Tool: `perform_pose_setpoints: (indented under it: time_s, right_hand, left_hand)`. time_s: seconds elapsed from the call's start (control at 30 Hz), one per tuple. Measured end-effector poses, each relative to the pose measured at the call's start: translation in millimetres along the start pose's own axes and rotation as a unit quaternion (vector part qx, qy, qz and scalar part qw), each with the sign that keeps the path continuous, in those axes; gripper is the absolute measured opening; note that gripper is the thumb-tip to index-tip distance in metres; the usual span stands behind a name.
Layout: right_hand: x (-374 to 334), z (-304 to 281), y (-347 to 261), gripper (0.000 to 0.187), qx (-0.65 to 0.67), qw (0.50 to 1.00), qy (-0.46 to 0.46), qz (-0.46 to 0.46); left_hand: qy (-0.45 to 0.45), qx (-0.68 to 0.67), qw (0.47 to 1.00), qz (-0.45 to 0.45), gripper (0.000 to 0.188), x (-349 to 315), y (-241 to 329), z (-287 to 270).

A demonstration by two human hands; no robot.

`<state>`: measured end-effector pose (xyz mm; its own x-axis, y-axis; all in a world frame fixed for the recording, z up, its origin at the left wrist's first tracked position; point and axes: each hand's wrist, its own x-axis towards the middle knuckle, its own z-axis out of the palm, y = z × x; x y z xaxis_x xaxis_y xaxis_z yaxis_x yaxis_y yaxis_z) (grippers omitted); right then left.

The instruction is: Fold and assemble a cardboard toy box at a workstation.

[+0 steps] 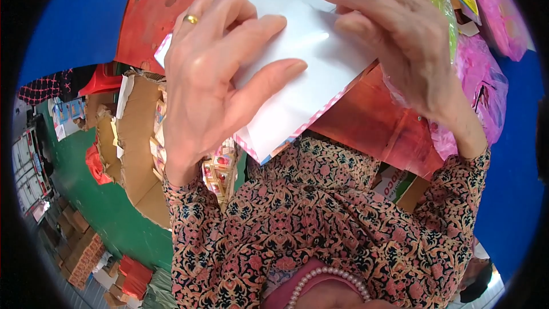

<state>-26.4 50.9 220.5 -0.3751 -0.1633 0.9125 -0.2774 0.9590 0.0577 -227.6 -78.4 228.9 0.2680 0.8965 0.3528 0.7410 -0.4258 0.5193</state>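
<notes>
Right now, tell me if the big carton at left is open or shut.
Open: packets show inside the carton, with no lid over them.

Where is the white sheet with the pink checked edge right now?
In the head view, the white sheet is at top centre, partly covered by the left hand and right hand, with a red surface behind it.

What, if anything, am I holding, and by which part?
The left hand is over the left side of a flat white sheet with pink-checked edging, the right hand over its upper right; whether either grips it cannot be told.
</notes>
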Motion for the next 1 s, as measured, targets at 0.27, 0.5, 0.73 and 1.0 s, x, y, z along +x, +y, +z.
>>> perform_pose_setpoints:
  time_s: [0.27, 0.5, 0.73, 1.0]
  right_hand:
    - [59.5, 27.4, -58.5, 0.026, -0.089, 0.811, -0.295, 0.497]
    - [34.6, 32.4, -64.8, 0.038, 0.063, 0.764, -0.124, 0.63]
    - [30.2, 11.6, -50.2, 0.019, 0.126, 0.688, -0.087, 0.709]
    - [40.2, 10.8, -55.5, 0.02, 0.2, 0.661, -0.065, 0.72]
  left_hand:
    - [0.234, -0.283, 0.921, -0.131, 0.031, -34.5, -21.6, 6.7]
    - [0.201, -0.057, 0.977, -0.037, 0.045, -79.9, -29.3, -12.1]
    - [0.154, -0.251, 0.952, -0.079, 0.05, -82.2, -9.7, -17.5]
    - [0.122, -0.044, 0.984, -0.124, 0.037, -78.8, -7.4, -17.8]
